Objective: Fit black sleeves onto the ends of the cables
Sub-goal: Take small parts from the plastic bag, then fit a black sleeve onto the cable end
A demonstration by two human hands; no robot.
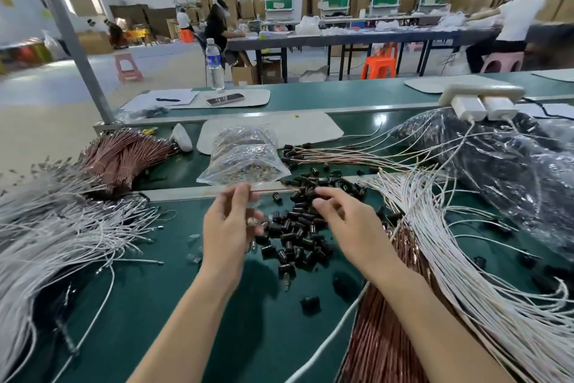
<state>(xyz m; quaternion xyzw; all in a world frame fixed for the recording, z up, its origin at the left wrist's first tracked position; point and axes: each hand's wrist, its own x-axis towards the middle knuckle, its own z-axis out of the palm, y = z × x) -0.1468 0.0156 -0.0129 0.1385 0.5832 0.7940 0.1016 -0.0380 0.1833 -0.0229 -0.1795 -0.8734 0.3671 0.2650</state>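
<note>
I am working my right hand into the heap of short black plastic sleeves in the middle of the green desk. My grip is narrow and my fingertips are curling onto the top ones, but I cannot tell whether one is between them. I am aiming to lift a single sleeve (two together would jam). My left hand is pinching a small coppery piece, probably a cable end, though it is blurred. The sleeves are looking glossy, stubby and loosely scattered, with bundled copper-coloured thin cables lying just to their right.
</note>
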